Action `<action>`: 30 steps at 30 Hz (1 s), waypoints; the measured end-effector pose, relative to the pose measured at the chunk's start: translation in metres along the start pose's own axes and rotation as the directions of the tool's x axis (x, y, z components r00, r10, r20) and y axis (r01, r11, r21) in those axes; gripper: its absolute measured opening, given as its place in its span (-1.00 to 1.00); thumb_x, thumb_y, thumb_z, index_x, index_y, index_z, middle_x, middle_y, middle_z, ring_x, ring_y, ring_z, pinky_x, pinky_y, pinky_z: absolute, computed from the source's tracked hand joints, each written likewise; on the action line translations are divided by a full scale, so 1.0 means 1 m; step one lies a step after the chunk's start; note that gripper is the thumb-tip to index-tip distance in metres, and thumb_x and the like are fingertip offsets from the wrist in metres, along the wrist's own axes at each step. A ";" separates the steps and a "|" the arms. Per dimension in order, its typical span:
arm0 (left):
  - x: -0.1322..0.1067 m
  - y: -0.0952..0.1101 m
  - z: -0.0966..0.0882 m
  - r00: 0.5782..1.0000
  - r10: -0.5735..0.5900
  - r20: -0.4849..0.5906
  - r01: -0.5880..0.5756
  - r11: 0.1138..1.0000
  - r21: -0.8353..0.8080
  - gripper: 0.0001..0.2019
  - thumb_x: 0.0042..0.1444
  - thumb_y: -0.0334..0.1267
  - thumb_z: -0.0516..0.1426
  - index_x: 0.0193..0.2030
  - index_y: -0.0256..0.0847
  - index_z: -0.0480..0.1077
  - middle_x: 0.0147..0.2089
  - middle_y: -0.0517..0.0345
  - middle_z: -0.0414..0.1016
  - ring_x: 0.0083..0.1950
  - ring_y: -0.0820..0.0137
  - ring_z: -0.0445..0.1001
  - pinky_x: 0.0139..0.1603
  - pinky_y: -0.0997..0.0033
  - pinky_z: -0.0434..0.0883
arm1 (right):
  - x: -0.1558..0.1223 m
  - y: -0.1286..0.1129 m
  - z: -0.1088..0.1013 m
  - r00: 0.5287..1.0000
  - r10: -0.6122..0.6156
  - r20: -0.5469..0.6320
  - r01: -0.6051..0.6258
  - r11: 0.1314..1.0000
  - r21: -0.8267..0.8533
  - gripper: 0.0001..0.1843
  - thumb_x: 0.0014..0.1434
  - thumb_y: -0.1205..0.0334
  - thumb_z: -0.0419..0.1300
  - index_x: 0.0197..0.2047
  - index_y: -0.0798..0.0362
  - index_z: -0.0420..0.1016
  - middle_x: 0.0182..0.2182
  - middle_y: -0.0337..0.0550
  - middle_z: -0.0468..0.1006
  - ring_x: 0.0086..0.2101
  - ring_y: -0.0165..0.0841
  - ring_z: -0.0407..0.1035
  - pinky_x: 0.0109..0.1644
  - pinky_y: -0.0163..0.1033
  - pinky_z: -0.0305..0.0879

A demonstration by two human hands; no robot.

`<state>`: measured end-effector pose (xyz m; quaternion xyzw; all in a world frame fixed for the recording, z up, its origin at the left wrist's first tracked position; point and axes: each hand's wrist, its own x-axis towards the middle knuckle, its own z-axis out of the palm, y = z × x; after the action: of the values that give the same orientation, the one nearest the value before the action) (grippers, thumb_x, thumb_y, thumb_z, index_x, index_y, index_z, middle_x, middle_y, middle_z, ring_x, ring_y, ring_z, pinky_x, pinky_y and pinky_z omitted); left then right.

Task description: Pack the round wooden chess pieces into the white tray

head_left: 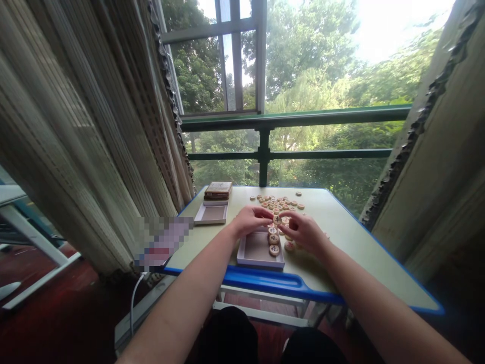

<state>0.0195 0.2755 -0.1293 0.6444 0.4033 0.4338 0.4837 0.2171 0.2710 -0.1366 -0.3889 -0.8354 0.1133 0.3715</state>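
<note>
Both bare forearms reach forward from the lower corners and slant inward; the left hand (252, 220) has its back turned up, fingers bent and pointing right, thumb drawn in beneath; the right hand (305, 230) mirrors it, index finger and thumb curved leftward; the fingertips of both nearly meet; below, two knees (229, 333) show in dark clothing.

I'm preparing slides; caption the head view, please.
Left hand and right hand pinch a round, pale, marked piece near a shallow, white, rectangular box.
</note>
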 end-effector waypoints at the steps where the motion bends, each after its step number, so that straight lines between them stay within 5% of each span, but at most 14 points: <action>1: 0.000 0.001 0.000 1.000 -0.011 0.004 0.011 1.000 -0.002 -0.74 -0.20 -0.32 0.30 -0.29 -0.35 0.52 -0.30 0.00 0.57 -0.28 0.38 0.50 -0.16 0.32 0.44 | 0.000 -0.001 -0.001 1.000 0.004 0.011 -0.004 1.000 -0.004 -0.69 0.05 0.07 0.14 -0.19 0.08 0.45 -0.74 -0.41 0.21 -0.67 -0.49 0.07 -0.54 -0.36 0.03; 17: 0.001 0.001 -0.002 1.000 0.022 0.021 -0.023 0.998 0.057 -0.71 -0.19 -0.27 0.31 -0.27 -0.32 0.53 -0.27 -0.01 0.57 -0.26 0.36 0.51 -0.15 0.28 0.44 | 0.000 0.002 -0.004 0.999 0.001 0.040 0.002 0.996 -0.086 -0.74 0.04 0.11 0.14 -0.21 0.03 0.46 -0.72 -0.38 0.27 -0.65 -0.49 0.11 -0.53 -0.37 0.04; 26: 0.000 0.002 -0.004 0.988 0.071 -0.139 -0.036 0.970 0.239 -0.81 -0.15 -0.28 0.26 -0.36 -0.33 0.55 -0.36 0.03 0.57 -0.34 0.37 0.48 -0.23 0.36 0.42 | 0.001 -0.006 -0.009 0.996 0.030 0.089 -0.023 0.996 -0.089 -0.75 0.02 0.09 0.16 -0.27 0.06 0.48 -0.73 -0.38 0.23 -0.65 -0.50 0.09 -0.53 -0.37 0.00; 30: -0.002 0.006 -0.004 0.991 0.051 -0.126 -0.019 0.971 0.239 -0.77 -0.15 -0.24 0.28 -0.33 -0.32 0.54 -0.33 0.00 0.57 -0.31 0.36 0.48 -0.24 0.37 0.41 | 0.001 -0.010 -0.010 0.995 0.045 0.093 -0.036 0.994 -0.103 -0.72 0.02 0.05 0.16 -0.27 0.06 0.49 -0.72 -0.37 0.24 -0.65 -0.50 0.09 -0.53 -0.36 -0.01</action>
<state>0.0154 0.2732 -0.1231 0.6748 0.4717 0.4321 0.3679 0.2181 0.2639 -0.1248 -0.4182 -0.8487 0.0968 0.3089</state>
